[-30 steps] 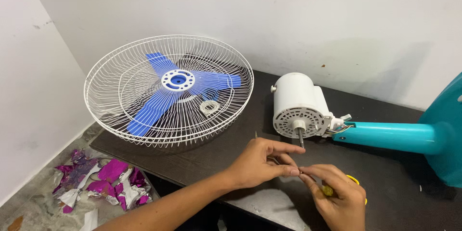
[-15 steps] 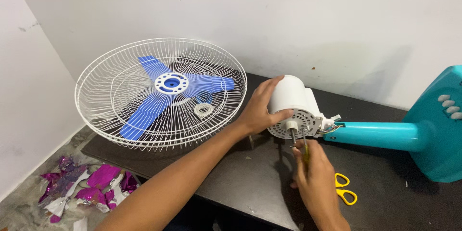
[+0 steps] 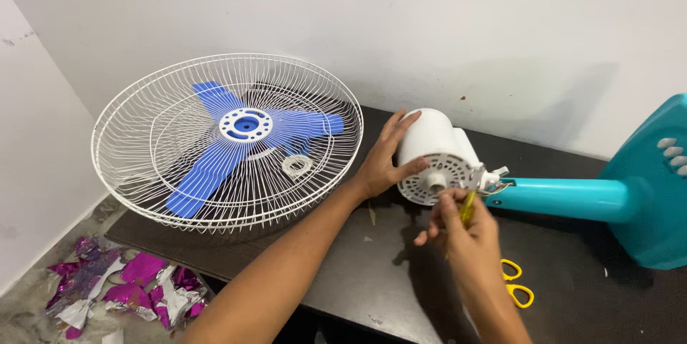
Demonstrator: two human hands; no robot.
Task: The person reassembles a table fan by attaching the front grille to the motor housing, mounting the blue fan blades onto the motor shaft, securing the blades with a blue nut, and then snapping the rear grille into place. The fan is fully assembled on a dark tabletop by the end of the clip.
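Head view: the left hand (image 3: 383,165) steadies the white motor housing (image 3: 436,154) lying on the desk (image 3: 358,272); the right hand (image 3: 461,226), grip closed around a yellow-handled screwdriver (image 3: 467,206), works at its front face. Guard (image 3: 227,140) and blue blade (image 3: 247,136) are already off, set aside.

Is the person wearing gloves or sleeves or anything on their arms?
No. Both the left hand and the right hand are bare, with no gloves, rings or watch to be seen. The forearms are bare too, with no sleeves showing right down to the picture's bottom edge.
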